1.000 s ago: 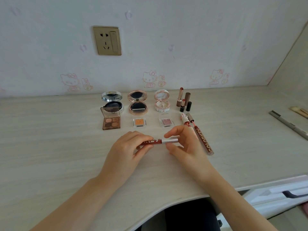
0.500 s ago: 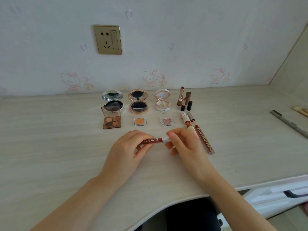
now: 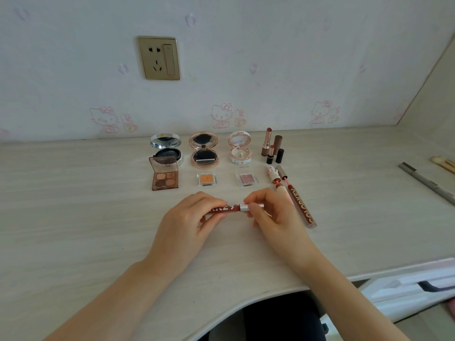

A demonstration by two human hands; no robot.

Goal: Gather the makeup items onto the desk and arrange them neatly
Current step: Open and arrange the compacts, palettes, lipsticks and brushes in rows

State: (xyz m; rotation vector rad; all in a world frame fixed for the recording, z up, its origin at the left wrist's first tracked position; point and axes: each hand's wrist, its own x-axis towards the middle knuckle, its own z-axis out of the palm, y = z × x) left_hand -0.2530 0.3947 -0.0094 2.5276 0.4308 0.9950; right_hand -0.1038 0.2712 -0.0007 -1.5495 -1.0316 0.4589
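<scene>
Both hands are on a slim lip gloss tube [image 3: 232, 209], held sideways low over the pale wood-grain desk [image 3: 73, 217], in front of the laid-out rows. I can't tell if it touches the top. The body is glossy dark red plastic with white lettering, and the cap end is shiny silver. The left hand [image 3: 187, 222] pinches the red body between its thumb and curled fingertips, hiding part of the lettering. The right hand [image 3: 273, 215] has its fingers curled round the silver cap, with only the collar and a bit of the far end showing.

Back row, left to right:
- a chrome round compact [image 3: 167, 150], open
- a rose-gold compact [image 3: 203, 150], open with its mirror up
- a white floral compact [image 3: 240, 148], also open
- two uncapped lipsticks [image 3: 267, 141] standing with their caps

In front of those:
- a brown translucent four-pan eyeshadow palette [image 3: 164, 177]
- a clear square pan of orange shadow [image 3: 206, 179]
- a glittery pink shadow pan [image 3: 246, 179]
- a bunny-topped lip tube [image 3: 273, 174]

A second COLORKEY gloss [image 3: 299, 203] lies flat just beside the right hand, angled away.

Way off right are a grey pencil [image 3: 428, 183] and some pale brush handles [image 3: 443, 162]. There's a brass-coloured wall socket [image 3: 158, 57] up on the cartoon-cat wallpaper.
</scene>
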